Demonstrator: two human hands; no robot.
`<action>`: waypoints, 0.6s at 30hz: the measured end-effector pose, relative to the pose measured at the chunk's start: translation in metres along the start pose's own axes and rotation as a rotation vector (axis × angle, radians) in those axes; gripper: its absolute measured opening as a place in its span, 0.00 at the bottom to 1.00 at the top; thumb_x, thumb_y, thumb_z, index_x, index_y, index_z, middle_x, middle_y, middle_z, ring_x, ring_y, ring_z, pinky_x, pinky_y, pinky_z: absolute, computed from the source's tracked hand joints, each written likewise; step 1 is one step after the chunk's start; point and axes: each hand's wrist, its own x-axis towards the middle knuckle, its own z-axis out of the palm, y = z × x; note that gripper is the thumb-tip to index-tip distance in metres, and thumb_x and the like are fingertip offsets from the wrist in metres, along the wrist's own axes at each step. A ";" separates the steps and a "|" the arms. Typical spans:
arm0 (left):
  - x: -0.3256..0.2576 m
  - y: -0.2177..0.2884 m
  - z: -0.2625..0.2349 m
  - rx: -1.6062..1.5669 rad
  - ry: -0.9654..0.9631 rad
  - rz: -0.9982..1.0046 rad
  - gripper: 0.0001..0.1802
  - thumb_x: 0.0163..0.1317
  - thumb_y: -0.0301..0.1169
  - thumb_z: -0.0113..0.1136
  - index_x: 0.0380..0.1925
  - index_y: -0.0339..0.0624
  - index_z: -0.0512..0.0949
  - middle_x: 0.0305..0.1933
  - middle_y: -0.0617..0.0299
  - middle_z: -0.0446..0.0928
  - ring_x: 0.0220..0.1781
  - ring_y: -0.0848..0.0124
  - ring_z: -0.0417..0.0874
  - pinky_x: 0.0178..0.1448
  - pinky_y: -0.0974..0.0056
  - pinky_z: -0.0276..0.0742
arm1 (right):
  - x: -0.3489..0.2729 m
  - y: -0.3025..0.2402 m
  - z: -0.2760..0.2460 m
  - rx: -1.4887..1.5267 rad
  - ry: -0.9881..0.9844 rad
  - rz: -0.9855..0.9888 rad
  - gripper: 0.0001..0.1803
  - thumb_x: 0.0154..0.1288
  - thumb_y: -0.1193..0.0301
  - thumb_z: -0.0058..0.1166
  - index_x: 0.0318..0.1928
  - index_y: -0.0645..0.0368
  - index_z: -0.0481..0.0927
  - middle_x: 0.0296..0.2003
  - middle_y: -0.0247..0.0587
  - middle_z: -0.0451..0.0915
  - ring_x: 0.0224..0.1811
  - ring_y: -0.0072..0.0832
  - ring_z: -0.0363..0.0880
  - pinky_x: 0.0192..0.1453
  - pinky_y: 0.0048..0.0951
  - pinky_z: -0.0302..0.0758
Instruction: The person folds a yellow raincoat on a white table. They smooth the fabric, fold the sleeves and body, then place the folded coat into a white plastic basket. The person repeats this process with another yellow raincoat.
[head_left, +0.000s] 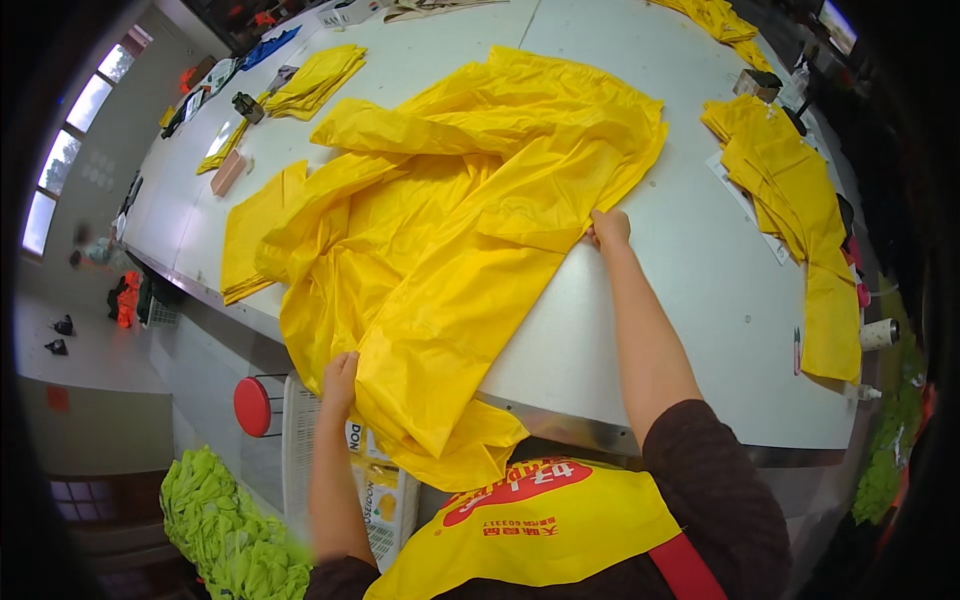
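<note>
A large, crumpled garment of thin, shiny yellow fabric (455, 290) spreads over the pale worktable, and its lower end hangs past the near edge. At its left side, by the table's edge, my left hand (340, 384) is closed on the fabric. Farther off, with the arm stretched out, my right hand (610, 230) pinches the garment's right edge. Folds in the middle hide part of the cloth. Under its left side, a flat stack of yellow pieces (262, 230) sticks out.
Cut yellow pieces (785, 180) run along the worktable's (720, 330) right side, near a cup (880, 334). Another yellow stack (320, 80) lies far left by a small block (228, 173). Below left are a red stool (252, 407), a white crate (300, 440) and a bright green heap (225, 525).
</note>
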 end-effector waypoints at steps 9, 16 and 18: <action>-0.016 0.007 0.003 0.306 0.088 0.225 0.16 0.65 0.36 0.48 0.27 0.32 0.72 0.26 0.58 0.74 0.30 0.70 0.72 0.37 0.66 0.67 | -0.015 -0.049 -0.149 0.855 -0.086 -0.640 0.14 0.69 0.68 0.37 0.44 0.67 0.71 0.39 0.48 0.78 0.39 0.36 0.79 0.43 0.35 0.78; -0.055 0.027 0.075 0.641 -0.255 0.239 0.14 0.64 0.38 0.47 0.30 0.37 0.74 0.28 0.43 0.76 0.31 0.46 0.75 0.37 0.52 0.71 | -0.016 0.061 -0.187 0.956 0.074 -0.152 0.21 0.68 0.61 0.43 0.52 0.66 0.69 0.49 0.46 0.75 0.48 0.35 0.76 0.50 0.33 0.74; -0.062 0.045 0.081 0.746 -0.234 0.231 0.10 0.62 0.33 0.48 0.32 0.38 0.74 0.31 0.44 0.76 0.34 0.47 0.75 0.39 0.52 0.71 | -0.045 0.119 -0.176 1.028 -0.186 -0.098 0.24 0.68 0.58 0.43 0.55 0.65 0.67 0.53 0.46 0.73 0.52 0.36 0.73 0.56 0.34 0.71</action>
